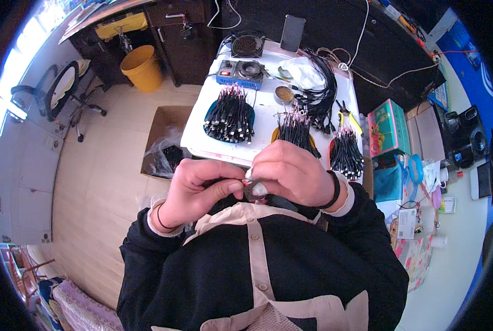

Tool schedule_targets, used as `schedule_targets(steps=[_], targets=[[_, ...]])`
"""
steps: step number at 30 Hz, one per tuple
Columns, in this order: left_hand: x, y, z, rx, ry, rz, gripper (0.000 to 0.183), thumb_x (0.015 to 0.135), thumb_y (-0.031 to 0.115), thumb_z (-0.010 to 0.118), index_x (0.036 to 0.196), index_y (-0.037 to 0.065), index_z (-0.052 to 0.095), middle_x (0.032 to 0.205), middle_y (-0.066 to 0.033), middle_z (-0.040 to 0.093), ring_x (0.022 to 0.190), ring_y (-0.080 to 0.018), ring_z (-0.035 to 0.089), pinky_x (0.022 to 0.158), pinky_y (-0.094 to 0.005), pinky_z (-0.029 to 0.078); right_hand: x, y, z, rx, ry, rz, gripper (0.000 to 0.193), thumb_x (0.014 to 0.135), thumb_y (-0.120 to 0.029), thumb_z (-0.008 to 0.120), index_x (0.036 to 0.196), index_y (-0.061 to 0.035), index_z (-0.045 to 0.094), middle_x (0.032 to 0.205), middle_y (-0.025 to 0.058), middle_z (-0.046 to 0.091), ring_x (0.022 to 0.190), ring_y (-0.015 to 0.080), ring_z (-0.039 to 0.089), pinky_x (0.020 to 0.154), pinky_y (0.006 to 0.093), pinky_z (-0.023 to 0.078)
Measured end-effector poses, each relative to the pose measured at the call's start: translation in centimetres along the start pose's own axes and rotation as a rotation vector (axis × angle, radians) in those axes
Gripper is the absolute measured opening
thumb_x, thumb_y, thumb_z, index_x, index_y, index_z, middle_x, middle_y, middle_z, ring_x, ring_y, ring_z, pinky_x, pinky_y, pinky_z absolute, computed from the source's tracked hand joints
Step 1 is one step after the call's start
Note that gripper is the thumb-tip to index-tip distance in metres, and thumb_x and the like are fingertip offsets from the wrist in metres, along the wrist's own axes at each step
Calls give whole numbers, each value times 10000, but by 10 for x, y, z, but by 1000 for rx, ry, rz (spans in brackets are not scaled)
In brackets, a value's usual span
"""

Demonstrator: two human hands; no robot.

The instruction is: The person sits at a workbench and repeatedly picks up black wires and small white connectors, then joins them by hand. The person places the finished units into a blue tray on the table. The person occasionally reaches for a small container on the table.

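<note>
My left hand (205,185) and my right hand (290,174) meet in front of my chest at the table's near edge. Thumb and forefinger of the left hand pinch a tiny reddish thing, perhaps a wire end, too small to make out. The right hand's fingers close at the same spot, with a dark curved piece (251,193) and a bit of white below them. Just beyond lie bundles of short black cables with metal plugs: one bundle (230,117) on the left, one (297,131) in the middle, one (347,154) on the right.
On the white table (197,138) stand a blue heating device (239,73) with a lit red switch, a small round tin (283,94), yellow-handled pliers (348,117), longer black cables (318,91), a fan (247,46) and a phone (292,33). A cardboard box (161,124) sits left, a green box (389,128) right.
</note>
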State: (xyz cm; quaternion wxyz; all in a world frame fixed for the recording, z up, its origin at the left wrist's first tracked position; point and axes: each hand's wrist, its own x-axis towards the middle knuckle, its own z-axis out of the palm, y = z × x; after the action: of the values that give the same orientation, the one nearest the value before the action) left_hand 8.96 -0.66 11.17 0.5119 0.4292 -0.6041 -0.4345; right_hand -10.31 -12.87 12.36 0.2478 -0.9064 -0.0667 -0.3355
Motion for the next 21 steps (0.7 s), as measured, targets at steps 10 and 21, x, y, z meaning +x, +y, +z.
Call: schedule_targets(steps=[10,21], targets=[[114,3,-33,-353,-220,-522,134,895,-3,615,1008,-65,652,786,-50,655,707,-66,596,625,-186,472,10,84,-43,-232,22,-157,260,753,-90,641,975,39,597,904,145,605,762,273,602,676,350,516],[259,-82,-48,473,-193,-233,100,868,60,611,916,-25,633,741,-153,653,621,-245,633,617,-312,502,6,189,-164,-205,254,674,310,982,-286,488,1065,4,559,855,72,625,745,129,597,672,254,473]])
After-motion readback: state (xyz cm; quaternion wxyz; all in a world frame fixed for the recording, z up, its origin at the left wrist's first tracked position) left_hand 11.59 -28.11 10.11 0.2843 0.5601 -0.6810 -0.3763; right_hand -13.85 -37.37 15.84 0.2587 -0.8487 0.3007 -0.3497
